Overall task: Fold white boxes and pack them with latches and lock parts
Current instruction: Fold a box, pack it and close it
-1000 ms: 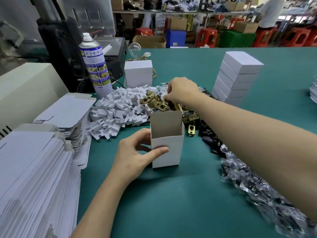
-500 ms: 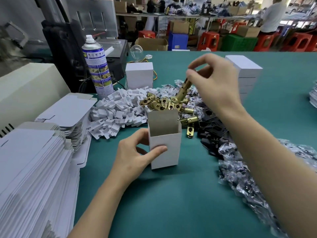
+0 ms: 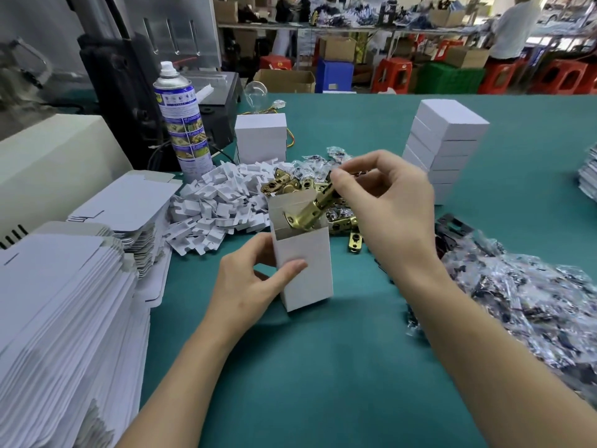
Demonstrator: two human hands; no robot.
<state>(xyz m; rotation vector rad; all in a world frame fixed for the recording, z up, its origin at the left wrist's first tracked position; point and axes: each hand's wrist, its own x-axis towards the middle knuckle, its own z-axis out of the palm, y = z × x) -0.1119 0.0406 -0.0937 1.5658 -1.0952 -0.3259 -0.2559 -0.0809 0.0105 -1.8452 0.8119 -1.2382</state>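
Observation:
An upright white box (image 3: 307, 270) with its top flap open stands on the green table (image 3: 323, 367). My left hand (image 3: 252, 282) grips its left side, thumb across the front. My right hand (image 3: 384, 202) pinches the upper end of a brass latch (image 3: 307, 215), which hangs tilted with its lower end inside the box mouth. More brass latches (image 3: 290, 185) lie in a heap just behind the box. Bagged black lock parts (image 3: 523, 302) spread to the right.
Flat white box blanks (image 3: 58, 318) are stacked at the left. A pile of white card inserts (image 3: 219, 208) lies behind them. A spray can (image 3: 181, 121), one closed white box (image 3: 261, 137) and a stack of packed boxes (image 3: 445, 143) stand further back.
My right hand picked a brass latch from the heap, lifted it, and has now brought it down into the open top of the box. My left hand kept holding the box.

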